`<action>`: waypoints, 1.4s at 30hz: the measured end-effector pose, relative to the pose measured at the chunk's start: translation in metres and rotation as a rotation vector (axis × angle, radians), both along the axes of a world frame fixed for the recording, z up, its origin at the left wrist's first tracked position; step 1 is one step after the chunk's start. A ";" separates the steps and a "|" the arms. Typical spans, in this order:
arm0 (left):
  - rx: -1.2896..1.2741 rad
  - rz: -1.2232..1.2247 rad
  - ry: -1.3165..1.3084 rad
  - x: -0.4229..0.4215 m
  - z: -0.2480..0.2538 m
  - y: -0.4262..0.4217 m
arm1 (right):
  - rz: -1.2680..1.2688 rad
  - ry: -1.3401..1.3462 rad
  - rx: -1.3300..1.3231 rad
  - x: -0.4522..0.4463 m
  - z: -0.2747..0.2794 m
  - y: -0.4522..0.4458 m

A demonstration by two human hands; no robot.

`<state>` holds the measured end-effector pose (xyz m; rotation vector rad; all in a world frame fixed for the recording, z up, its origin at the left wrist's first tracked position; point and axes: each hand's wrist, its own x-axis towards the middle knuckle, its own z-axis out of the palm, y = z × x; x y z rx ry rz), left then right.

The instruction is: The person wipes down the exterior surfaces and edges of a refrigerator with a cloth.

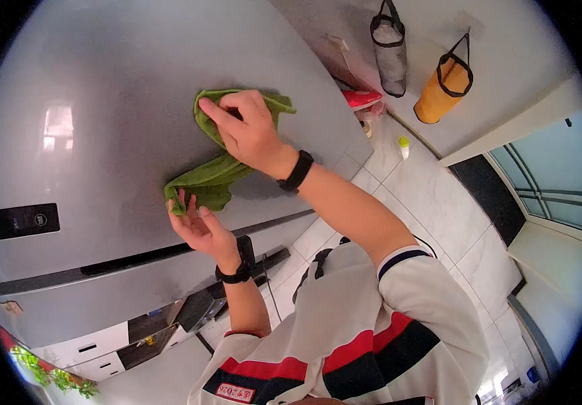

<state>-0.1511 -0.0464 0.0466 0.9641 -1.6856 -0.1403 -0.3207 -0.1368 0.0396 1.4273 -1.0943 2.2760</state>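
Two hands share one green cloth (220,174) on a broad grey door (122,148), seen from my remote seat. The right hand's (254,135) grip is clamped on the cloth's upper part, thumb stretched out along it and the other fingers bent in. The left hand (202,231) has its fingers at the lower end, thumb apart from them; I can't tell whether that grip is truly closed or only backs the fabric against the metal. I'd judge the two-handed hold keeps the cloth spread yet under control, since an upright face would not carry it alone. Between the hands it runs in loose folds, nearer the door's right edge and the dark seam (135,259) than the control panel (15,223) at the far left.

Farther out, beyond the right edge, I have two tube-shaped bags against the wall (507,40): a grey one (392,64) with something pale showing in its mouth, and a yellow one (437,91) hung by its black strap, its inside too dim for me to read. Below them, a small bottle (404,150) with a yellow-green cap sits on the tiled floor (432,196), contents unclear.
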 end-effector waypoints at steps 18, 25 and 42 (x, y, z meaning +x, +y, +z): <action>0.142 -0.091 -0.043 -0.027 -0.003 -0.009 | -0.297 -0.082 0.522 -0.111 -0.028 -0.032; 0.071 -0.101 -0.047 -0.035 0.000 -0.016 | -0.314 -0.102 0.433 -0.091 -0.037 -0.023; 0.090 -0.133 -0.087 -0.025 -0.044 -0.044 | -0.081 -0.291 0.339 -0.055 -0.102 -0.054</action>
